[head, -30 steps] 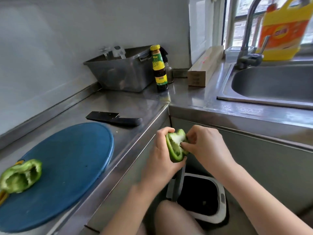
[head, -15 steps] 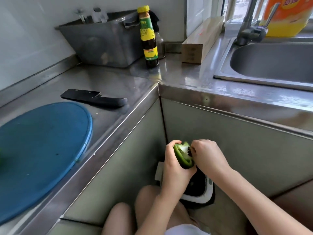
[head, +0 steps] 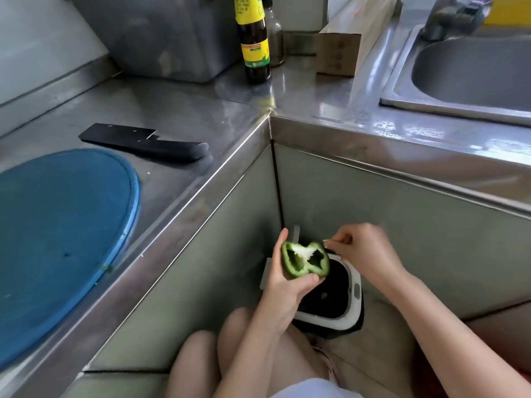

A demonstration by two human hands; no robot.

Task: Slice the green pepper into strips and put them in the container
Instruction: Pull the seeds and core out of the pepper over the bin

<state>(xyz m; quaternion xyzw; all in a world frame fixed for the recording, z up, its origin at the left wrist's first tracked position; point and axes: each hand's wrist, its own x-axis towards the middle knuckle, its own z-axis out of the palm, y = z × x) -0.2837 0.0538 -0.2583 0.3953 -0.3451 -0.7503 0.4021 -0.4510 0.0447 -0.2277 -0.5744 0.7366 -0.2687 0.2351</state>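
While it hangs low above the bin, left hand [head: 283, 288]: grips the green pepper half from the left and from underneath. The thumb runs up the left edge and the fingers curl round the near side.
Green pepper half [head: 304, 261]: in the left hand, cut face turned up, white pith and hollow chambers showing. It is below counter level, in front of the cabinet corner.
Right hand [head: 366, 254]: just right of the pepper and apart from it, fingers curled with the thumb against the forefinger. A pale streak shows at the fingertips, too blurred to tell whether anything is pinched there.
Waste bin [head: 355, 285]: on the floor under both hands, white rim and dark inside, partly hidden by the pepper and the left hand.
Knees [head: 201, 363]: bare, at the near edge, left of the bin.
Countertop [head: 201, 110]: stainless steel, wrapping the corner from left to far right.
Cutting board [head: 66, 239]: blue and round, at the left of the countertop.
Cleaver [head: 143, 142]: black, lying flat just beyond the board, handle pointing right.
Steel container [head: 161, 35]: at the far back, against the wall.
Sauce bottle [head: 254, 44]: dark with a yellow label, upright just right of the container, with a smaller glass bottle [head: 274, 33] behind it.
Cardboard box [head: 342, 53]: long, lying between the bottles and the sink.
Sink [head: 471, 70]: far right, with a faucet [head: 448, 18] at its back.
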